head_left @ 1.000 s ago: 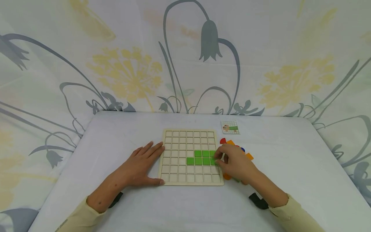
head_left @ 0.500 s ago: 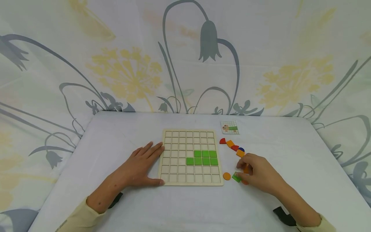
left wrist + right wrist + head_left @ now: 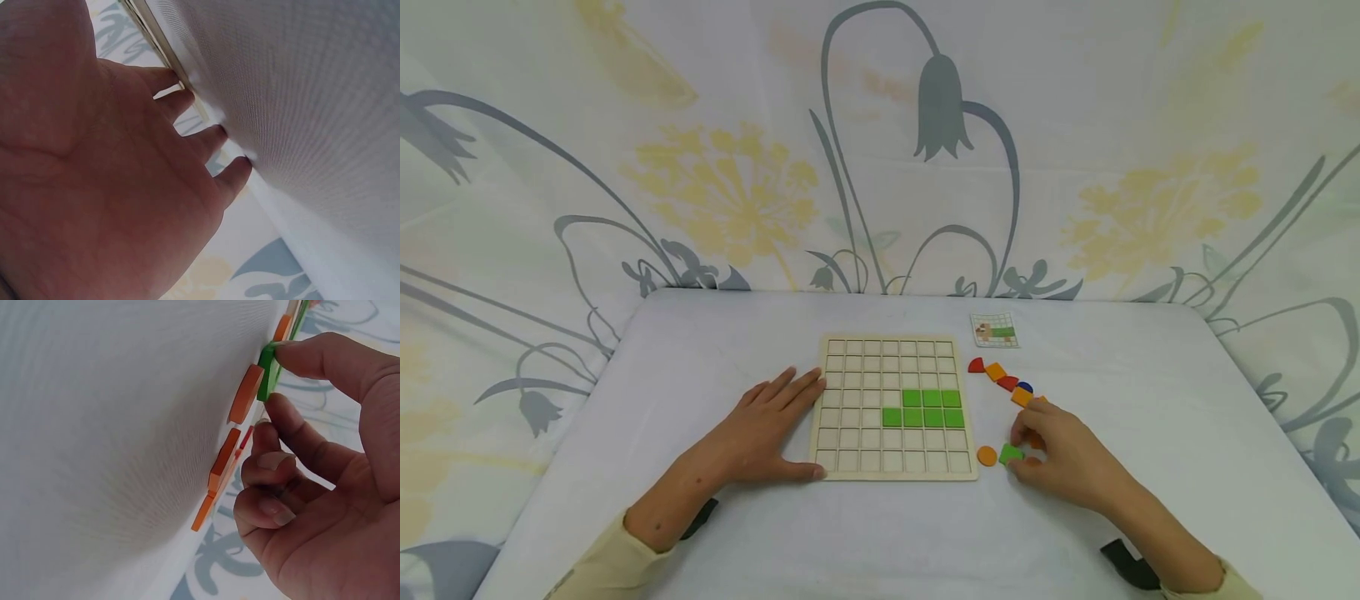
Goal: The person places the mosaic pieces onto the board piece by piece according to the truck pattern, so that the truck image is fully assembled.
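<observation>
A wooden grid board (image 3: 850, 454) lies on the white table, with several green squares (image 3: 922, 407) set in its right middle cells. My left hand (image 3: 765, 427) lies flat beside the board's left edge, fingers straight, thumb along its front corner. My right hand (image 3: 1051, 446) is right of the board and pinches a loose green square tile (image 3: 1010, 453) between thumb and forefinger; the right wrist view shows the same green tile (image 3: 267, 370) held on edge against the table by my right hand (image 3: 300, 456).
Loose pieces lie right of the board: an orange disc (image 3: 987, 456), a red quarter-round (image 3: 976, 365), orange squares (image 3: 996, 371), a blue piece (image 3: 1025, 387). A small pattern card (image 3: 996, 329) sits behind them. A flowered cloth hangs behind the table.
My right hand left the board's right edge, drew back to the loose pieces and closed its fingertips on a green tile. The left hand has stayed still.
</observation>
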Available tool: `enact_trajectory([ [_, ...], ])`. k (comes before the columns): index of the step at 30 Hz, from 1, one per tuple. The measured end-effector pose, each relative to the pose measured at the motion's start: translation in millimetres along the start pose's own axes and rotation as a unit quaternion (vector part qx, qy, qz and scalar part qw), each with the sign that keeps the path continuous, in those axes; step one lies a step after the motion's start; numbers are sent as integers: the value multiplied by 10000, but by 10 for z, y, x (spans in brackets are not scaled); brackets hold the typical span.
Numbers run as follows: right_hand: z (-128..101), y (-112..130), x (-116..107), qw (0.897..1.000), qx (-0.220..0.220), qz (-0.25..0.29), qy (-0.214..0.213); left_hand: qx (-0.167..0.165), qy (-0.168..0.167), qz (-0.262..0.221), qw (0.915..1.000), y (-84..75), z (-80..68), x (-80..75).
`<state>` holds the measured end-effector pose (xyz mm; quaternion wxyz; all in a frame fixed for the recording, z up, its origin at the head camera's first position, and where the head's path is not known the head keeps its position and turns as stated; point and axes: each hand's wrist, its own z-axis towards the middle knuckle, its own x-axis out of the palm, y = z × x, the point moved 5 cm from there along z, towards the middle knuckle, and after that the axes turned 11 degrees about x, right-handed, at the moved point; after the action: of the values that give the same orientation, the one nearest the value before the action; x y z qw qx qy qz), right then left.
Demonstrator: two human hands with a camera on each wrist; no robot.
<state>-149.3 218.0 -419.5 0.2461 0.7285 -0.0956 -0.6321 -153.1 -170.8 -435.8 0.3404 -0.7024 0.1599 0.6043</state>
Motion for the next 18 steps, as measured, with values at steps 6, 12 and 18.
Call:
enact_trajectory([
  [6, 13, 11, -11, 9993, 168, 209, 261, -12, 10, 37, 10000, -11, 0, -12],
  [12, 38, 0, -16, 9982, 184, 393, 406, -12, 13, 56, 10000, -16, 2, -13],
  [18, 62, 9, 27, 9962, 380, 404, 667, 3, -18, 74, 10000, -24, 4, -18],
])
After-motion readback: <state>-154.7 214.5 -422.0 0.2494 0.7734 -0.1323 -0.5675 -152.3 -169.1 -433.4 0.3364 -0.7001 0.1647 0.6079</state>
